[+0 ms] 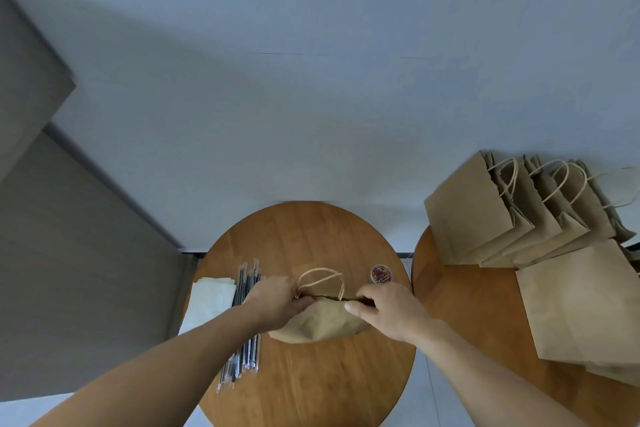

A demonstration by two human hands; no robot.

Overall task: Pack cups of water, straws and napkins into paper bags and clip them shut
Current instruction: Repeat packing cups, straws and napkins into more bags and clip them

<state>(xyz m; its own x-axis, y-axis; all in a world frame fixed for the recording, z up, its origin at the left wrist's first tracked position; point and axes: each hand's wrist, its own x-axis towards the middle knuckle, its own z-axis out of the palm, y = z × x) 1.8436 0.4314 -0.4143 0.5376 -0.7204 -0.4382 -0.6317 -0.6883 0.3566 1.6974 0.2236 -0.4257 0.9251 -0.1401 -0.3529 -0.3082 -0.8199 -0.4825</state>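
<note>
A brown paper bag stands in the middle of the round wooden table, its top edges pressed together and its twine handles sticking up. My left hand pinches the left end of the bag's top edge. My right hand pinches the right end of the same edge. Wrapped black straws lie in a bundle to the left of the bag, partly under my left forearm. White napkins are stacked at the table's left rim. A small tub of coloured clips sits behind my right hand. No cup is visible.
A second wooden table stands to the right. Several paper bags with handles stand in a row on its far side, and flat bags lie nearer. A grey wall rises behind both tables, with a dark panel on the left.
</note>
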